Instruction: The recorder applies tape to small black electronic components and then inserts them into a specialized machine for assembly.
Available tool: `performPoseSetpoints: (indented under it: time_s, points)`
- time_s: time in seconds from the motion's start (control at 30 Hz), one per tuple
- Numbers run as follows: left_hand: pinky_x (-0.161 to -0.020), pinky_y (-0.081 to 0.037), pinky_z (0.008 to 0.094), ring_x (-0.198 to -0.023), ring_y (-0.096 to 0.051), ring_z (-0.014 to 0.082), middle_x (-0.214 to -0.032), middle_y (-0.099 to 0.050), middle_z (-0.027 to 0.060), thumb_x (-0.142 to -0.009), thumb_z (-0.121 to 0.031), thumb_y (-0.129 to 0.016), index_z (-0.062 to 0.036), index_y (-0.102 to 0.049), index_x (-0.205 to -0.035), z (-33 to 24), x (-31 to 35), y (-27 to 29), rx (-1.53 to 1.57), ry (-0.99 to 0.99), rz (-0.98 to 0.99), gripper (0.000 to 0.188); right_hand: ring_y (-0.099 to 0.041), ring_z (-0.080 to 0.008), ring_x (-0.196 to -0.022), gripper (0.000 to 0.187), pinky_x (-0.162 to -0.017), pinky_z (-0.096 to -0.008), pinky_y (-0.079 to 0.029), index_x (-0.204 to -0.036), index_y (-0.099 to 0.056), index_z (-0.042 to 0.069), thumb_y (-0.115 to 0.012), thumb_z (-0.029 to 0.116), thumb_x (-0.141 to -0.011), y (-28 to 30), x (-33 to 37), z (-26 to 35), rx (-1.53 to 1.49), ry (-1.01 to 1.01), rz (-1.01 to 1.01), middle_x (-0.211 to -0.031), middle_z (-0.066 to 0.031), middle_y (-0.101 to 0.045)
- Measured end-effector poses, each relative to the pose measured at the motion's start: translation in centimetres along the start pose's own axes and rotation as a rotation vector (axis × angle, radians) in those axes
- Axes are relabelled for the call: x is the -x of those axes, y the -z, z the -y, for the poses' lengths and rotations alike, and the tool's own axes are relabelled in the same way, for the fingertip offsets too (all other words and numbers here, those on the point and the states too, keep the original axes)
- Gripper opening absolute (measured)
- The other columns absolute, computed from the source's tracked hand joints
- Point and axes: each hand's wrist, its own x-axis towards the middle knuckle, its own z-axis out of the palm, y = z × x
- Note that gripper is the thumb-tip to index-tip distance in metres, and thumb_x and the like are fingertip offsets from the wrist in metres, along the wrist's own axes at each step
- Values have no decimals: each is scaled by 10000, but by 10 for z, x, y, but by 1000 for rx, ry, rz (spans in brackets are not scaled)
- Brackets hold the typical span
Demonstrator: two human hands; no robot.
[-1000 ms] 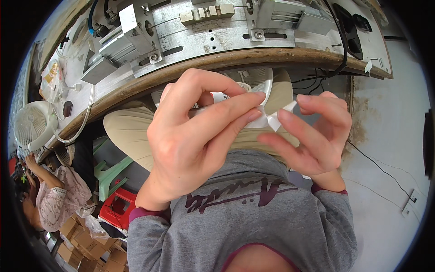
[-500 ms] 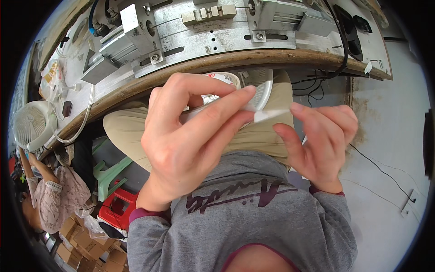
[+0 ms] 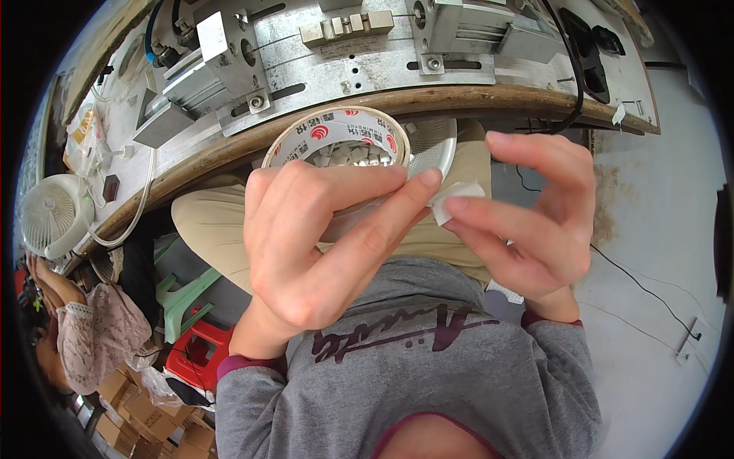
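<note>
A small, thin white paper-like piece (image 3: 465, 194) spans the gap between my hands. My left hand (image 3: 310, 237) is closed, its thumb and fingers pinched at the left corner of the piece; what lies between those fingertips is mostly hidden. On the other side my right hand (image 3: 535, 222) grips the piece between thumb and a finger, with another finger raised above. Behind my left hand stands a round cardboard ring (image 3: 336, 126) with red marks inside, like a tape roll core. Many small whitish bits (image 3: 350, 154) lie within it. The ring's lower part is hidden by my left hand.
A white mesh basket (image 3: 451, 157) sits over my lap beside the ring. Ahead, the wooden bench edge (image 3: 428, 101) carries a metal fixture (image 3: 321, 73) with clamps. At left are a small white fan (image 3: 53, 210), a red stool (image 3: 200, 353) and another person's sleeve (image 3: 107, 329).
My right hand has moved in and now pinches the white piece, which it only touched with a fingertip before. My left hand has lowered slightly, and more of the ring and its bits shows.
</note>
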Motion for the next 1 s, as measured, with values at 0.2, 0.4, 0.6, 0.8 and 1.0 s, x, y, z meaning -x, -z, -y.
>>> performPoseSetpoints:
  time_s: [0.2, 0.4, 0.6, 0.8, 1.0]
  points:
    - [-598, -376, 276, -746, -543, 142, -904, -634, 16, -547, -99, -830, -105, -752, -987, -3, -1, 2, -25, -8, 20, 447, -543, -229, -913, 363, -721, -344, -429, -935, -707, 168, -842, 142, -599, -3, 7, 2, 181, 236, -105, -1129, -91, -571]
    - [-592, -357, 269, -702, -536, 131, -919, -644, 17, -551, -86, -832, -94, -745, -992, 2, 1, 3, 13, -43, -14, 450, -546, -233, -944, 508, -752, -350, -450, -1022, -670, 113, -873, 160, -559, -4, 7, 3, 135, 87, -146, -1133, -80, -561]
    - [-601, -371, 274, -705, -555, 132, -877, -655, 19, -555, -79, -858, -53, -692, -1076, 2, 1, 3, 56, -51, -43, 547, -536, -223, -945, 557, -784, -338, -453, -1025, -672, 17, -872, 124, -516, -2, 5, -12, -158, -72, 31, -1147, -115, -566]
    - [-632, -444, 261, -695, -602, 148, -827, -664, 79, -559, -75, -897, 29, -507, -1242, 5, 0, 2, 104, -23, -40, 792, -536, -192, -912, 471, -823, -325, -438, -985, -691, 3, -856, 67, -549, -8, -4, -2, -430, -425, -85, -1093, -105, -590]
    - [-689, -496, 231, -725, -630, 144, -841, -659, 105, -580, -27, -885, 41, -461, -1221, 9, 10, -3, 314, 131, -86, 771, -607, -156, -878, 310, -763, -275, -482, -886, -742, 58, -813, -12, -592, -11, -1, -14, -595, -451, 94, -936, -51, -631]
